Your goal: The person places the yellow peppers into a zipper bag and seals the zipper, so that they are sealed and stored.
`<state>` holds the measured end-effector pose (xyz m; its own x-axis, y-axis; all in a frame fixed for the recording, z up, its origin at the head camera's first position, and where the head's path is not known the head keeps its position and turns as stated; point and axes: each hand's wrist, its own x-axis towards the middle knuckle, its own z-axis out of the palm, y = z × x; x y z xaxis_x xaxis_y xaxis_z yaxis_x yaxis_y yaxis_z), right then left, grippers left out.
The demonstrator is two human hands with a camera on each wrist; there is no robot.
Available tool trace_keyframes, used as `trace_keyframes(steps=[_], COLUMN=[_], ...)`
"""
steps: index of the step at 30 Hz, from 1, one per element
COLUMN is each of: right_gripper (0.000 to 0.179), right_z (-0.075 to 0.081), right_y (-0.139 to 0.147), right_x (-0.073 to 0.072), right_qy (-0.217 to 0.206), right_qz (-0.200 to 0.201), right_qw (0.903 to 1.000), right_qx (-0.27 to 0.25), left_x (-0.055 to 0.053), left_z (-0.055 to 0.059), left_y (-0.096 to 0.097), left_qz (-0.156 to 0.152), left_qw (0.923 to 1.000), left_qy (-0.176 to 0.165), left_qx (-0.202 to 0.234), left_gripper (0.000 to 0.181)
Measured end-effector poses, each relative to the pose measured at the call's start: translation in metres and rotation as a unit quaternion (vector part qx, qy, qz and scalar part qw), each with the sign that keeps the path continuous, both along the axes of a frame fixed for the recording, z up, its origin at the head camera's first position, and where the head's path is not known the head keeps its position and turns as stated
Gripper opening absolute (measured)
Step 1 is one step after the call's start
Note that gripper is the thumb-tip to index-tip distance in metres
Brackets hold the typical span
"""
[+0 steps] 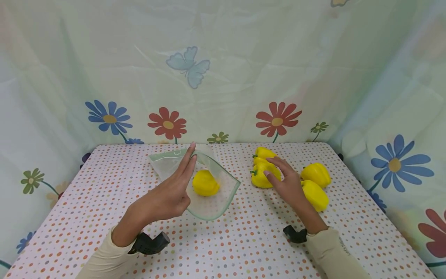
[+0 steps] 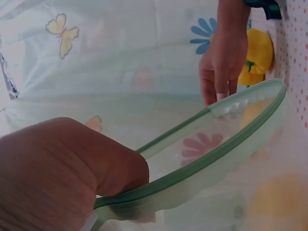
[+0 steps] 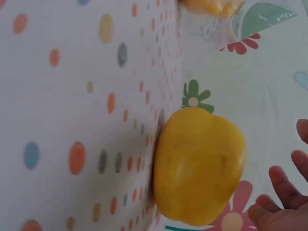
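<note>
In the head view, my left hand (image 1: 167, 195) holds a clear zip bag (image 1: 223, 205) with a green rim, its mouth spread wide. Two fingers stretch out straight along one side of the mouth. The left wrist view shows the same hand (image 2: 72, 168) bent over the green rim (image 2: 211, 149). One yellow bell pepper (image 1: 205, 183) lies within the bag. My right hand (image 1: 287, 184) hovers with fingers spread beside a yellow bell pepper (image 1: 261, 176). The right wrist view shows fingers (image 3: 286, 190) apart from a pepper (image 3: 199, 166).
Behind the nearest pepper sits another yellow pepper (image 1: 263, 152). Two further peppers, one farther back (image 1: 317, 174) and one nearer (image 1: 315, 195), lie to the right of my right hand. The dotted tablecloth (image 1: 223, 252) meets a flowered curtain (image 1: 230, 93) at the back.
</note>
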<state>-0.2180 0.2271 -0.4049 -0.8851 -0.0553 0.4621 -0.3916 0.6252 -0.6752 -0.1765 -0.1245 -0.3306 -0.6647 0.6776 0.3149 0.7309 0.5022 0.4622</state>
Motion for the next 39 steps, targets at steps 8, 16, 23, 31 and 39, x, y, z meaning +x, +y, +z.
trace_keyframes(steps=[8,16,23,31,39], right_gripper=[0.061,0.075,0.080,0.073,0.074], right_z=[-0.005,-0.014,-0.015,-0.013,-0.010], right_y=[0.000,0.005,0.013,0.018,0.017], right_x=[-0.003,-0.011,-0.011,-0.008,-0.008], right_qy=[-0.133,-0.204,-0.238,-0.255,-0.233], right_qz=[-0.037,-0.038,-0.005,0.014,0.015], right_qw=[0.9903,0.9782,0.9707,0.9661,0.9713], right_qx=[0.017,0.013,0.030,0.039,0.047], left_x=[-0.001,-0.003,-0.004,-0.005,-0.005], left_z=[0.001,0.001,0.001,-0.001,-0.001], left_y=[-0.001,-0.003,-0.003,-0.003,-0.004], left_qz=[-0.001,-0.003,-0.003,-0.004,0.000], left_qw=[1.0000,0.9999,1.0000,1.0000,1.0000], left_qy=[-0.006,0.010,0.001,0.001,-0.001], left_qx=[0.000,-0.001,0.005,0.004,0.005], left_gripper=[0.100,0.098,0.099,0.100,0.102])
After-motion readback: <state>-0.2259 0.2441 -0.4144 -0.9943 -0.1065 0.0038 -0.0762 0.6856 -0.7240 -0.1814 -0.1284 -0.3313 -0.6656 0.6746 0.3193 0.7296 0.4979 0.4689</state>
